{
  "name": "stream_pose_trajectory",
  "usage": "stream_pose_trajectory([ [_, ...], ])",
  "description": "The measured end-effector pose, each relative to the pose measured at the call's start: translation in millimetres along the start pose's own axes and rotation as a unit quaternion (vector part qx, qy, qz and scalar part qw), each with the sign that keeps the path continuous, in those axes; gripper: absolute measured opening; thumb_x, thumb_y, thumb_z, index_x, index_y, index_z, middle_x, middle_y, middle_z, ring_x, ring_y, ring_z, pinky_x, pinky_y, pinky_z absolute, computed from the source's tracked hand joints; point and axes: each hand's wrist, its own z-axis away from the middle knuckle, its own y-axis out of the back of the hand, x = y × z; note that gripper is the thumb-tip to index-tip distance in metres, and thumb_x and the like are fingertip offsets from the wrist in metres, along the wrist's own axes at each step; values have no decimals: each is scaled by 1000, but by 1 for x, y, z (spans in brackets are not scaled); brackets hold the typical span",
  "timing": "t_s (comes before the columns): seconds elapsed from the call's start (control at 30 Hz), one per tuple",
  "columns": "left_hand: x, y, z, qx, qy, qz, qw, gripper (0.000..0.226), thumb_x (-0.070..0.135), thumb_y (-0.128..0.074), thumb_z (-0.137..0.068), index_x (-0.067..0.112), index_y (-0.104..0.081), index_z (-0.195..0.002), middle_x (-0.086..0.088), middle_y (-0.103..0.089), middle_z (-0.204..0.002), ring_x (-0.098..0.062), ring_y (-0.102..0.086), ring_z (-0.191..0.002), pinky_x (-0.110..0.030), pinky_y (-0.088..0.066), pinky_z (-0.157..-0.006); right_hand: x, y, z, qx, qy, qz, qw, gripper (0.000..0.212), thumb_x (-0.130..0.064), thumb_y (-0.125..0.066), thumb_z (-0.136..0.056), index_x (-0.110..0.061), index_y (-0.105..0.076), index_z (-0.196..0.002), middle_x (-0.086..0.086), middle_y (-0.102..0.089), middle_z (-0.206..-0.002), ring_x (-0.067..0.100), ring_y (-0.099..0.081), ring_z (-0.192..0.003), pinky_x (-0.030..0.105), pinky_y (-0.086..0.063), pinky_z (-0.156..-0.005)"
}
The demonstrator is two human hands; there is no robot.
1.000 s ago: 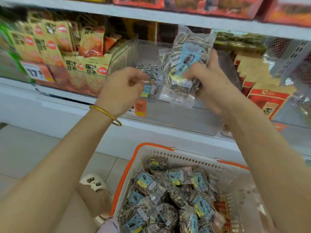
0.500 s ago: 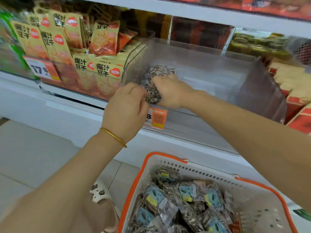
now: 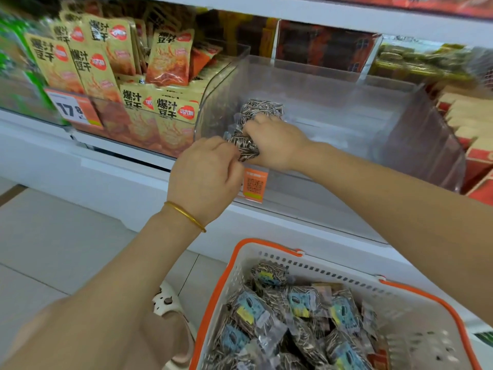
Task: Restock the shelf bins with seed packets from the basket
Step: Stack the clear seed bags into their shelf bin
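A clear plastic bin [image 3: 416,124] stands on the shelf, mostly bare inside. At its front left corner stand clear seed packets [image 3: 260,109] showing striped sunflower seeds. My right hand [image 3: 274,142] reaches into the bin and grips these packets from the right. My left hand [image 3: 206,172], with a gold bangle at the wrist, pinches the lower packet edge at the bin's front wall. Below, a white basket [image 3: 416,324] with an orange rim holds several seed packets [image 3: 298,303] with blue and yellow labels.
To the left, a bin of yellow and orange snack pouches [image 3: 93,65] carries a price tag [image 3: 72,108]. Red boxes [image 3: 474,145] fill the bin on the right. An orange QR tag [image 3: 254,184] hangs under the clear bin. My sandalled foot [image 3: 170,303] is on the tiled floor.
A second ago my right hand held a packet up in front of the bin; it has since lowered it into the front left corner. Both hands stay there, and the view has shifted slightly.
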Motion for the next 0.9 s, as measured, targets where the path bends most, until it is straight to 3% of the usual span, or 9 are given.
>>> stream_pose_trajectory([
  [0.13,7,9,2,64,-46,9,997,28,10,-43,-80,0,-66,-91,-16,-65,-93,-33,-57,-86,-40,-44,-74,3,25,19,43,-16,-30,999,57,-48,-64,-82,-14,-50,-125,11,-49,-125,30,-48,-116,37,-42,-90],
  [0.23,24,23,17,101,-119,22,988,21,4,-47,-82,0,-67,-88,-16,-64,-86,-33,-55,-78,-40,-43,-69,3,42,68,182,-21,-139,973,35,-33,-61,-87,-15,-57,-117,7,-55,-111,19,-54,-97,30,-44,-88],
  [0.3,36,25,33,55,-130,66,988,22,10,-46,-85,5,-68,-84,-10,-64,-78,-28,-56,-70,-40,-45,-61,-4,33,119,288,-31,-245,925,21,-17,-59,-85,-11,-63,-105,3,-59,-99,11,-54,-83,13,-40,-73],
  [0.37,44,16,48,-54,-95,79,991,28,23,-42,-85,14,-68,-86,-1,-65,-77,-15,-54,-66,-33,-46,-56,-12,-2,164,319,-66,-299,897,15,-7,-56,-84,-8,-64,-96,2,-60,-91,13,-55,-77,16,-43,-66],
  [0.43,45,-3,60,-202,-49,42,977,34,34,-37,-85,21,-67,-96,4,-66,-89,-10,-53,-72,-26,-42,-60,-15,-58,195,215,-114,-276,930,13,-8,-55,-87,-11,-64,-97,0,-60,-93,15,-57,-75,25,-48,-66],
  [0.5,39,-28,70,-336,-43,-26,940,31,32,-39,-93,23,-62,-111,3,-62,-106,-17,-58,-93,-27,-44,-71,-14,-116,214,-13,-166,-258,952,15,-17,-54,-92,-16,-61,-106,0,-62,-104,14,-58,-83,29,-50,-73],
  [0.63,33,-80,94,-544,-69,-106,829,34,21,-41,-96,17,-50,-129,-6,-52,-126,-24,-52,-112,-36,-46,-90,-17,-197,242,-335,-227,-272,873,63,-57,-48,-90,-9,-43,-131,11,-53,-130,25,-55,-110,38,-48,-91],
  [0.77,23,-123,121,-660,-95,-166,727,58,36,-55,-90,13,-36,-139,-9,-47,-132,-29,-47,-114,-42,-45,-95,-21,-214,251,-380,-217,-312,844,96,-65,-59,-78,-9,-23,-147,10,-37,-147,27,-45,-126,40,-44,-101],
  [0.9,17,-138,127,-691,-125,-213,679,79,58,-58,-81,15,-30,-142,-8,-44,-137,-28,-37,-122,-43,-39,-102,-17,-210,260,-324,-230,-336,854,86,-45,-69,-80,-13,-25,-146,8,-39,-146,26,-45,-127,37,-43,-101],
])
